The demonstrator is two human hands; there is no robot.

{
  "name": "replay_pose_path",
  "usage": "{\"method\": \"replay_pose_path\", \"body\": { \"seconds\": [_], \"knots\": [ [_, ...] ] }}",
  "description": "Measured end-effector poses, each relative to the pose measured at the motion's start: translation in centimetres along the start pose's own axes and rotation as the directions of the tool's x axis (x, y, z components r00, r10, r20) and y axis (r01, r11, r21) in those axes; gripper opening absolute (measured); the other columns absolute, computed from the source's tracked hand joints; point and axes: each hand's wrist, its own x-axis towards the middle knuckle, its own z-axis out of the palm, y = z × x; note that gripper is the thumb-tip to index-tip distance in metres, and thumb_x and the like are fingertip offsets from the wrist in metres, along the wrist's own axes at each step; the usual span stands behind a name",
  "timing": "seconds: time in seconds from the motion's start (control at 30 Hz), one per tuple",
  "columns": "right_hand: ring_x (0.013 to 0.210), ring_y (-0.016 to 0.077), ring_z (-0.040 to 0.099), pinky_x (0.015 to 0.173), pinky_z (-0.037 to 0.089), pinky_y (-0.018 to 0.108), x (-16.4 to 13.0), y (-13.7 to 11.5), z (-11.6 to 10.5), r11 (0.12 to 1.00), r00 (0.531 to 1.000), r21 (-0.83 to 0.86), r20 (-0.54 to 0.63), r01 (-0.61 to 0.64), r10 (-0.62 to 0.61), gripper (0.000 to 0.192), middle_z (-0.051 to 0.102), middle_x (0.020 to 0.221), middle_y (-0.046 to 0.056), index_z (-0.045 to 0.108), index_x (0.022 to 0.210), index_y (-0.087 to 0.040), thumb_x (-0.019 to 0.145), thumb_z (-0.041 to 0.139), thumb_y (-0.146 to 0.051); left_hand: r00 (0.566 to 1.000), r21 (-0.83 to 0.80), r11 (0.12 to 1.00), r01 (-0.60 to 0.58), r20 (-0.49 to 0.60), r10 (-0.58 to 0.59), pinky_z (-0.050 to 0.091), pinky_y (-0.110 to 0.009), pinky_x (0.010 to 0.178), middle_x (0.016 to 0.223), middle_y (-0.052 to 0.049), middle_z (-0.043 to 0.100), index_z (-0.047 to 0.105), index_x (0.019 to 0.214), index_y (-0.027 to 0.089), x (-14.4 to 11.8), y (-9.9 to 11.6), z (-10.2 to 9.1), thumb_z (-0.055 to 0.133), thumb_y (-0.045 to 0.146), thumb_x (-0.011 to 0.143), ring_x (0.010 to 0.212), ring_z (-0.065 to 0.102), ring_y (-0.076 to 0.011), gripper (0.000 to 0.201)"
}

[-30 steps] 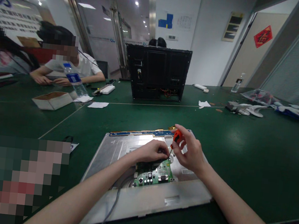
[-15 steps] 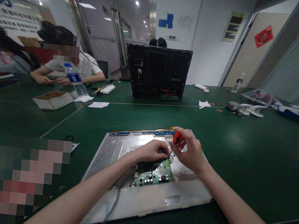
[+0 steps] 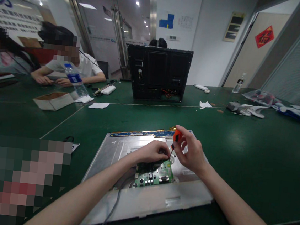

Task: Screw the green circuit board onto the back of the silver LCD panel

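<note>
My right hand (image 3: 190, 150) grips a screwdriver (image 3: 177, 135) with an orange and black handle, held upright. Its thin shaft points down at the upper right corner of a green circuit board (image 3: 155, 175). My left hand (image 3: 156, 150) rests over the board's top edge, fingers curled together beside the screwdriver tip; whatever they pinch is hidden. Beneath both hands lies a silver metal display panel (image 3: 143, 203), flat on the table, with a blue circuit strip (image 3: 142, 134) along its far edge. A grey cable (image 3: 114, 207) runs from near the board over the panel's front edge.
Across the green table (image 3: 241, 165) stands a black monitor housing (image 3: 160, 74). To the left are an open white box (image 3: 53, 101), a tilted water bottle (image 3: 75, 79) and a seated person (image 3: 72, 61). White gloves (image 3: 249, 109) and another bottle (image 3: 239, 83) lie far right.
The right fingers have shifted slightly on the screwdriver, baring more of its handle and shaft. My left hand, the board and the panel stay put.
</note>
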Motion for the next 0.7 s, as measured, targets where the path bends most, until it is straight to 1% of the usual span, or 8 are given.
{"method": "replay_pose_path", "body": {
  "seconds": [0.13, 0.23, 0.4, 0.57, 0.7],
  "knots": [
    [0.053, 0.0089, 0.056, 0.047, 0.049, 0.02, -0.09, 0.21, 0.18, 1.0, 1.0, -0.016, -0.023, 0.013, -0.013, 0.052, 0.062, 0.085, -0.001, 0.037, 0.138, -0.027, 0.09, 0.055, -0.019, 1.0, 0.019, 1.0, -0.006, -0.003, 0.006, 0.047, -0.022, 0.072, 0.08, -0.001, 0.069, 0.071, 0.083, 0.014, 0.0, 0.03, 0.01, 0.065, 0.009, 0.077, 0.077, 0.061, -0.0157, 0.009],
    [0.053, 0.0091, 0.055, 0.047, 0.049, 0.02, -0.15, 0.33, 0.28, 1.0, 1.0, -0.029, -0.013, 0.011, -0.011, 0.05, 0.059, 0.08, -0.002, 0.038, 0.137, -0.026, 0.091, 0.057, -0.022, 1.0, 0.022, 1.0, -0.009, -0.004, 0.009, 0.047, -0.022, 0.072, 0.08, -0.001, 0.069, 0.071, 0.083, 0.014, 0.02, -0.04, 0.03, 0.065, 0.009, 0.077, 0.076, 0.061, -0.0155, 0.01],
    [0.054, 0.0093, 0.056, 0.048, 0.049, 0.02, -0.13, 0.26, 0.25, 1.0, 1.0, -0.01, -0.006, 0.014, -0.014, 0.05, 0.061, 0.083, -0.001, 0.037, 0.138, -0.026, 0.092, 0.056, -0.023, 1.0, 0.026, 0.999, -0.02, -0.007, 0.02, 0.046, -0.022, 0.071, 0.079, -0.001, 0.069, 0.071, 0.082, 0.013, -0.01, -0.14, 0.0, 0.066, 0.01, 0.077, 0.075, 0.061, -0.0157, 0.008],
    [0.056, 0.0113, 0.057, 0.05, 0.051, 0.022, -0.04, 0.01, 0.04, 1.0, 1.0, 0.012, 0.017, 0.009, -0.009, 0.055, 0.06, 0.079, -0.001, 0.034, 0.142, -0.023, 0.091, 0.051, -0.018, 0.999, 0.005, 0.999, -0.037, -0.005, 0.037, 0.046, -0.022, 0.07, 0.076, -0.001, 0.068, 0.071, 0.081, 0.012, 0.01, 0.07, -0.09, 0.066, 0.011, 0.078, 0.073, 0.061, -0.0156, 0.006],
    [0.059, 0.012, 0.058, 0.051, 0.052, 0.023, 0.07, -0.1, 0.05, 1.0, 1.0, 0.014, 0.01, 0.021, -0.021, 0.055, 0.061, 0.083, 0.001, 0.032, 0.143, -0.023, 0.091, 0.048, -0.016, 1.0, -0.002, 1.0, -0.029, -0.003, 0.029, 0.046, -0.022, 0.069, 0.075, 0.0, 0.067, 0.07, 0.081, 0.013, 0.02, 0.19, -0.08, 0.065, 0.01, 0.078, 0.072, 0.06, -0.0148, 0.007]
  ]
}}
